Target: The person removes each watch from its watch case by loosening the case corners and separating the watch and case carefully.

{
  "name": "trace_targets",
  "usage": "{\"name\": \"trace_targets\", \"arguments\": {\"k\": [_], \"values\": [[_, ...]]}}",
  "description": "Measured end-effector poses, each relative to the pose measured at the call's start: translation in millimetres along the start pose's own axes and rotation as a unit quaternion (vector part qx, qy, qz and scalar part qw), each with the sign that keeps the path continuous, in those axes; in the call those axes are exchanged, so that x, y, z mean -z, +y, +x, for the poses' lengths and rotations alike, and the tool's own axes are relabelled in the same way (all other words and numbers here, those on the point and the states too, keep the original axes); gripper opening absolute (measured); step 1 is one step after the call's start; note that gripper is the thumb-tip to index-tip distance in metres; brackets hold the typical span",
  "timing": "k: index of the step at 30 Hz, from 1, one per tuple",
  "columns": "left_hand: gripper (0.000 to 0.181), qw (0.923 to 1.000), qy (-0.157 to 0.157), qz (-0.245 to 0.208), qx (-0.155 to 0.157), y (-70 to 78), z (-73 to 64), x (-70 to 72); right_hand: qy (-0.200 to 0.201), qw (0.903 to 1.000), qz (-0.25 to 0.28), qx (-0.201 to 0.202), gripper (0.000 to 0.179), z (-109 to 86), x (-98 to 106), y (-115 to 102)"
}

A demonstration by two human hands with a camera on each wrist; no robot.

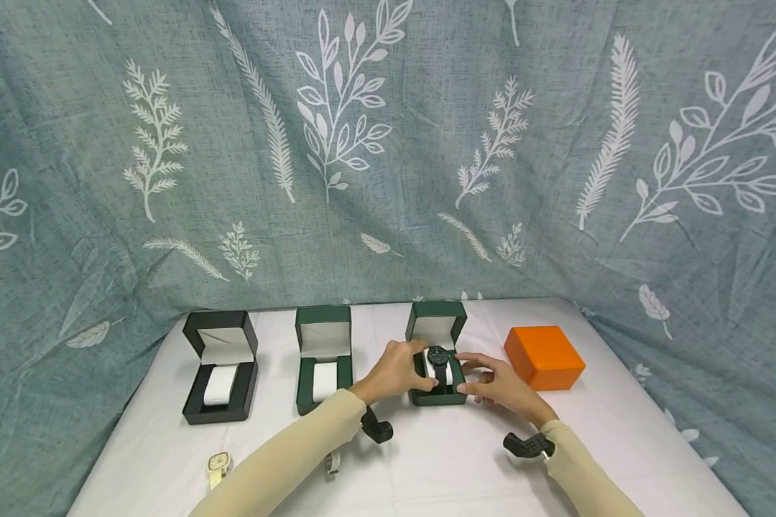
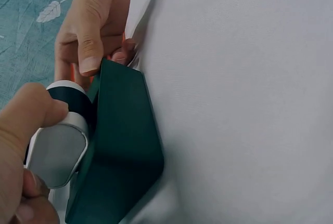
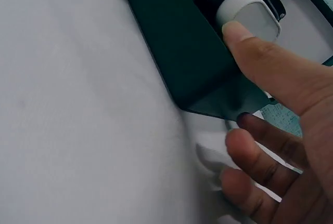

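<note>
A black wristwatch [image 1: 438, 356] is wrapped round a white cushion [image 2: 58, 151] at the opening of the right-hand green watch box [image 1: 441, 399]. My left hand [image 1: 393, 372] pinches the watch and cushion, its thumb on the black strap [image 2: 73, 101] near the box's front edge. On the box's right side my right hand [image 1: 503, 388] holds the wall, thumb [image 3: 247, 39] at the upper edge and fingertips against the outer side. The box lid [image 1: 437, 319] stands raised behind. How deep the cushion sits in the box is hard to tell.
A second green watch box [image 1: 305, 388] and a black watch box [image 1: 248, 393] stand open to the left, each with a white cushion. An orange box [image 1: 544, 359] is at the right. A pale watch [image 1: 218, 463] and another small watch [image 1: 333, 462] lie nearer the front.
</note>
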State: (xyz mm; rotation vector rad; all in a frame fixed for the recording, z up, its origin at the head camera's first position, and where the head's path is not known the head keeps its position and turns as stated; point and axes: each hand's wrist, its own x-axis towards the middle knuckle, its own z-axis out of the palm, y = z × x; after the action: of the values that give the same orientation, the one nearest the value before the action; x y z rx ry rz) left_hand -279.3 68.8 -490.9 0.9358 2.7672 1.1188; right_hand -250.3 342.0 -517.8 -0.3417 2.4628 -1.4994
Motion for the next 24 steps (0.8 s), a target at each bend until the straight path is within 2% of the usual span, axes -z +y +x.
{"name": "trace_targets", "arguments": {"k": [7,15,24], "values": [[0.075,1.0000,0.005,-0.001,-0.006,-0.3,-0.9,4.8,0.025,0.9991,-0.003,0.034,0.073,1.8,3,-18],[0.076,0.9995,-0.002,-0.025,-0.016,0.5,-2.5,10.7,-0.020,0.9985,-0.010,0.049,0.089,3.9,-1,-36],[0.075,0.9989,-0.018,-0.034,-0.025,3.3,-2.6,11.5,-0.033,0.9979,-0.021,0.052,0.091,6.3,-7,-39]]}}
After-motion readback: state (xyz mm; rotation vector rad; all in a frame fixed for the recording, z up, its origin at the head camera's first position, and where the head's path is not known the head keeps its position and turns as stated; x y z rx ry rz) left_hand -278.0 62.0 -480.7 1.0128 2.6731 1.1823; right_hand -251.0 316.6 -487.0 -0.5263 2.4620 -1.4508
